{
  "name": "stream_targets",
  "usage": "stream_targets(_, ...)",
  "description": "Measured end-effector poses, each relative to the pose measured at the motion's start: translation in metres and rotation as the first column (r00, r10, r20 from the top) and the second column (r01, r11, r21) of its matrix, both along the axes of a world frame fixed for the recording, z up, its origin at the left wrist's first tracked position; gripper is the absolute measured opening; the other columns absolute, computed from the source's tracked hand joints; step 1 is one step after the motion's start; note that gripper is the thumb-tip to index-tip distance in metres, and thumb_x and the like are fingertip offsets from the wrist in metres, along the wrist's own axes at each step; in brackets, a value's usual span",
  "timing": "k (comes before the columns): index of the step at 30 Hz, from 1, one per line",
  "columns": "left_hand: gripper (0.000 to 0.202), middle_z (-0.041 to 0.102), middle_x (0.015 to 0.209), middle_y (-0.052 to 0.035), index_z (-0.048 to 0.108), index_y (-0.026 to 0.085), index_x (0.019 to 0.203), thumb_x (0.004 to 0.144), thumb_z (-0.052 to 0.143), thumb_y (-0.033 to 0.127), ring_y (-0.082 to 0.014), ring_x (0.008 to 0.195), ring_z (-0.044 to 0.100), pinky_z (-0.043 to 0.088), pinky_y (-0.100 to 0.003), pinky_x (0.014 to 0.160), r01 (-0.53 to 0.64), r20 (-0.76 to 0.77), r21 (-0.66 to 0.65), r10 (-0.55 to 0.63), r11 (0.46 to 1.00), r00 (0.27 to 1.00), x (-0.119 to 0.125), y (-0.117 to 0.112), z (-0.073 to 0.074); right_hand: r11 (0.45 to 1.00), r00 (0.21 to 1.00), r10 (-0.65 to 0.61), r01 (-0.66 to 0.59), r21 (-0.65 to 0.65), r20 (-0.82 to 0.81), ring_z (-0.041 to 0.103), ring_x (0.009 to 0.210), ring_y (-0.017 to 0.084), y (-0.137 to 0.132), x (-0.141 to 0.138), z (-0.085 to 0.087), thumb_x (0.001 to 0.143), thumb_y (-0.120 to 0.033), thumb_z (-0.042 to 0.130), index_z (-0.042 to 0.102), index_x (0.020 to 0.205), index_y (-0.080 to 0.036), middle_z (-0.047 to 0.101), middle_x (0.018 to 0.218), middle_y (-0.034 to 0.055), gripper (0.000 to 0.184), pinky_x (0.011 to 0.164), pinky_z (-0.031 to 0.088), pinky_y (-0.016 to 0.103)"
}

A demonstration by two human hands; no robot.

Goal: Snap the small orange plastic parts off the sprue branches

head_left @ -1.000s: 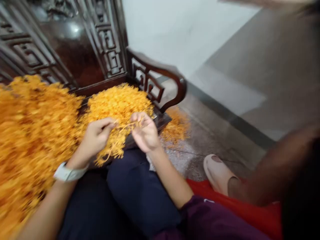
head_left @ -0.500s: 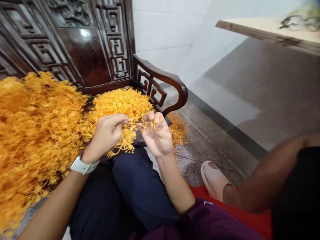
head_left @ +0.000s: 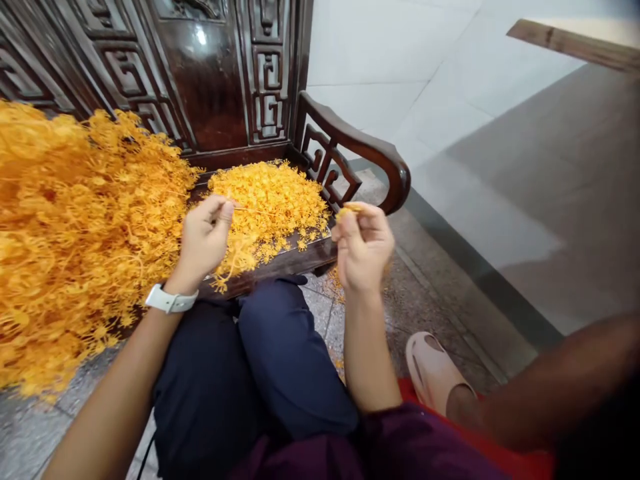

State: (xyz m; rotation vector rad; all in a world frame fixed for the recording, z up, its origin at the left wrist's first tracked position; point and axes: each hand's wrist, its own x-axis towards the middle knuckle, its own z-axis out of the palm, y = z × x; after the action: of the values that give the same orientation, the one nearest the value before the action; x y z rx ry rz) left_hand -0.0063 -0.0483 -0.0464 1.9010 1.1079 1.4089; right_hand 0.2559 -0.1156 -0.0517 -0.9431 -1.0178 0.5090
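Observation:
My left hand (head_left: 204, 239), a pale watch (head_left: 171, 300) on its wrist, is closed in a pinch on a thin orange-yellow stem (head_left: 253, 211) that points right. Apart from it, my right hand (head_left: 366, 250) is raised by the bench's armrest, its fingers closed on a small yellow piece (head_left: 351, 208). Beyond and between the hands lies a smaller heap of yellow branched sprig tips (head_left: 273, 200) on the bench seat. To the left of my left hand rises a larger pile of long yellow sprigs (head_left: 95, 247).
The dark carved wooden bench (head_left: 220, 107) has a curved armrest (head_left: 370, 150) at its right end. Yellow bits (head_left: 334, 283) lie on the floor below. At right are another person's leg (head_left: 560, 387) and a pale clog (head_left: 435, 370). A wooden board edge (head_left: 570, 43) juts in at upper right.
My hands were close together with a yellow sprig stretched between them. They have moved apart, the right hand going right with a yellow piece. The view has shifted a little left.

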Motion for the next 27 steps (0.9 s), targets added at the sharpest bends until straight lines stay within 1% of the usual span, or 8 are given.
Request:
stream_targets(4,0.044,0.052,0.059,0.002,0.075,0.019,0.096,0.102,0.069,0.062,-0.0119,0.051,0.045,0.031,-0.026,0.05,0.134,0.149,-0.1,-0.119,0.986,0.982,0.004,-0.002,0.002,0.961,0.92,0.122,-0.016,-0.276,0.372,0.067,0.098,0.022,0.037,-0.013,-0.026,0.092,-0.039,0.074,0.069,0.13,-0.024,0.069,0.128,0.0126,0.041,0.078,0.058,0.038)
stream_targets(7,0.041,0.049,0.055,0.0031,0.078,0.019,0.102,0.1,0.072,0.06,-0.0108,0.047,0.041,0.029,-0.024,0.046,0.178,0.221,-0.182,-0.136,0.967,0.966,-0.002,-0.002,0.001,0.952,0.854,0.159,0.0,-0.307,0.495,0.068,0.107,0.026,0.044,-0.014,-0.031,0.093,-0.04,0.072,0.073,0.127,-0.022,0.068,0.133,0.0147,0.039,0.085,0.059,0.043)
stream_targets(10,0.038,0.047,0.053,0.004,0.079,0.02,0.106,0.099,0.075,0.057,-0.0103,0.045,0.038,0.028,-0.023,0.045,0.196,0.292,-0.243,-0.12,0.95,0.949,-0.004,-0.002,-0.001,0.94,0.89,0.241,-0.114,-0.322,0.388,0.072,0.102,0.024,0.038,-0.023,-0.028,0.098,-0.04,0.068,0.075,0.118,-0.02,0.075,0.12,0.0117,0.029,0.088,0.059,0.042)
stream_targets(13,0.032,0.045,0.053,0.0053,0.079,0.023,0.113,0.097,0.078,0.051,-0.0106,0.045,0.039,0.031,-0.022,0.045,0.216,0.372,-0.299,-0.095,0.929,0.923,-0.003,-0.003,0.0,0.88,0.897,0.382,-0.28,-0.384,0.222,0.072,0.1,0.022,0.027,-0.04,-0.023,0.099,-0.048,0.067,0.075,0.113,-0.021,0.078,0.109,0.0092,0.032,0.091,0.057,0.041)
stream_targets(18,0.027,0.044,0.051,0.0067,0.077,0.024,0.114,0.093,0.082,0.039,-0.0099,0.045,0.037,0.032,-0.02,0.046,0.257,0.463,-0.391,-0.052,0.884,0.885,0.005,-0.003,0.008,0.695,0.771,0.633,-0.606,-0.386,-0.069,0.067,0.101,0.02,0.016,-0.071,-0.016,0.096,-0.062,0.07,0.071,0.124,-0.023,0.073,0.118,0.008,0.048,0.094,0.055,0.038)
stream_targets(20,0.027,0.047,0.052,0.0059,0.077,0.022,0.113,0.092,0.083,0.038,-0.0095,0.046,0.038,0.031,-0.018,0.045,0.273,0.472,-0.41,-0.054,0.87,0.88,0.008,0.0,0.013,0.66,0.731,0.676,-0.658,-0.362,-0.095,0.064,0.095,0.018,0.019,-0.08,-0.011,0.089,-0.059,0.08,0.071,0.123,-0.024,0.071,0.113,0.0059,0.049,0.088,0.054,0.036)
stream_targets(24,0.028,0.055,0.06,0.0028,0.077,0.021,0.114,0.093,0.082,0.038,-0.0088,0.049,0.043,0.033,-0.017,0.046,0.301,0.457,-0.36,-0.114,0.883,0.882,0.013,0.012,0.026,0.735,0.784,0.619,-0.601,-0.313,-0.053,0.055,0.077,0.015,0.037,-0.085,0.007,0.085,-0.051,0.085,0.071,0.103,-0.022,0.063,0.088,-0.0004,0.037,0.076,0.048,0.032)
stream_targets(27,0.029,0.06,0.069,0.0004,0.076,0.021,0.116,0.093,0.081,0.037,-0.0081,0.049,0.044,0.034,-0.017,0.046,0.32,0.466,-0.309,-0.151,0.896,0.872,0.016,0.022,0.039,0.799,0.838,0.535,-0.544,-0.257,-0.109,0.056,0.078,0.014,0.05,-0.079,0.023,0.083,-0.051,0.085,0.067,0.096,-0.023,0.063,0.088,-0.0005,0.036,0.077,0.049,0.032)
